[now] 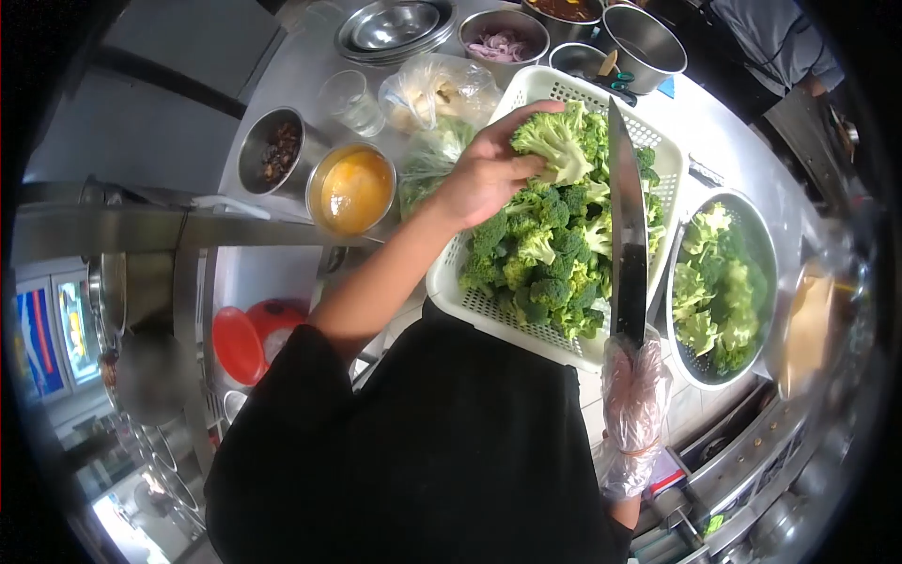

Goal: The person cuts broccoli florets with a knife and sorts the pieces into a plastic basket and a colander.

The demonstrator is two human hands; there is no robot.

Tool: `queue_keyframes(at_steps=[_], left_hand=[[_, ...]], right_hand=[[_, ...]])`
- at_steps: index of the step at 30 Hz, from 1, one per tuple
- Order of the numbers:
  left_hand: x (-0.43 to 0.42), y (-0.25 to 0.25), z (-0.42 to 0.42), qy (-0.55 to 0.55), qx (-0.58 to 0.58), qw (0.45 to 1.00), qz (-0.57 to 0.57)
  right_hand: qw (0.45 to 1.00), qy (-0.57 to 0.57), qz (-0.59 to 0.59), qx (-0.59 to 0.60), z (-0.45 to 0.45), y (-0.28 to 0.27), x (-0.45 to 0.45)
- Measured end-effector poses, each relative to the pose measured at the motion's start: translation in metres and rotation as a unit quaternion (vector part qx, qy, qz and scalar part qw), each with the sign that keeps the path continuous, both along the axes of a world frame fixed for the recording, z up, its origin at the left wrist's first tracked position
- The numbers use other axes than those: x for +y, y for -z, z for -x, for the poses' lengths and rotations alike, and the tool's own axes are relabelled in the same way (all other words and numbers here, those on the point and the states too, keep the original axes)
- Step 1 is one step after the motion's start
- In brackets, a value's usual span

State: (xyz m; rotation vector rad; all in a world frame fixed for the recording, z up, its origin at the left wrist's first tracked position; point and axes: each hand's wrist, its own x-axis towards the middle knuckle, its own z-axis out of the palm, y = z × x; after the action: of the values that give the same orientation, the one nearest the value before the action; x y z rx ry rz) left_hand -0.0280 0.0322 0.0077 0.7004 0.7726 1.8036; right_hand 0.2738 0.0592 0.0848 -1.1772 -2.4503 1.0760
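My bare left hand (489, 174) grips a large piece of broccoli (554, 148), its pale cut stems turned toward me. Beneath it, a white perforated basket (449, 282) is heaped with broccoli florets (554, 254). In a clear plastic glove, my right hand (631, 404) is closed round the handle of a long knife (629, 226); the handle itself is mostly hidden. The blade points away from me over the basket's right side, apart from the held broccoli. Right of the basket, a metal colander (722, 383) holds more cut broccoli.
Left of the basket stand a bowl of beaten egg (353, 191), a metal pot with dark pieces (272, 155), a glass (353, 101) and plastic bags (440, 92). Behind are a pot of sliced onion (503, 39) and stacked bowls (395, 28). Another person's sleeve (780, 42) shows far right.
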Motion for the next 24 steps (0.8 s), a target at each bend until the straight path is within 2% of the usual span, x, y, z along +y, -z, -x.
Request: queue_keyframes(at_steps=[2, 4, 5, 6, 8, 10, 12, 14, 15, 16, 18, 24], left_hand=[[0.002, -0.011, -0.012, -0.04, 0.033, 0.998, 0.023], [0.006, -0.018, -0.025, -0.158, 0.254, 0.94, 0.164], [0.012, -0.016, -0.03, -0.224, 0.27, 0.918, 0.186], [0.016, -0.023, -0.038, -0.224, 0.272, 0.917, 0.187], [0.027, -0.042, -0.055, -0.263, 0.34, 0.865, 0.259], [0.048, -0.039, -0.071, -0.289, 0.406, 0.829, 0.254], [0.073, -0.04, -0.096, -0.289, 0.38, 0.848, 0.229], [0.1, -0.038, -0.124, -0.274, 0.351, 0.86, 0.248], [0.111, -0.041, -0.141, -0.248, 0.316, 0.878, 0.261], [0.122, -0.042, -0.158, -0.22, 0.281, 0.893, 0.274], [0.143, -0.036, -0.192, -0.194, 0.286, 0.9, 0.265], [0.173, -0.024, -0.289, -0.148, 0.307, 0.906, 0.251]], right_hand=[[0.998, -0.04, -0.046, 0.031, -0.004, 0.005, 0.009], [0.991, -0.075, -0.089, 0.061, -0.014, 0.007, 0.017], [0.994, -0.068, -0.079, 0.016, -0.022, 0.007, 0.021], [0.995, -0.061, -0.069, -0.029, -0.031, 0.008, 0.026], [0.991, -0.064, -0.114, -0.011, -0.056, 0.021, 0.035], [0.974, -0.087, -0.2, -0.06, -0.078, 0.022, 0.045], [0.977, -0.069, -0.199, -0.032, -0.095, 0.021, 0.055], [0.968, -0.069, -0.235, -0.06, -0.121, 0.02, 0.059], [0.969, -0.056, -0.207, -0.122, -0.131, 0.012, 0.061], [0.971, -0.037, -0.203, -0.123, -0.143, 0.012, 0.065], [0.981, -0.031, -0.184, -0.049, -0.171, 0.016, 0.071], [0.985, 0.03, -0.155, -0.077, -0.23, 0.039, 0.082]])
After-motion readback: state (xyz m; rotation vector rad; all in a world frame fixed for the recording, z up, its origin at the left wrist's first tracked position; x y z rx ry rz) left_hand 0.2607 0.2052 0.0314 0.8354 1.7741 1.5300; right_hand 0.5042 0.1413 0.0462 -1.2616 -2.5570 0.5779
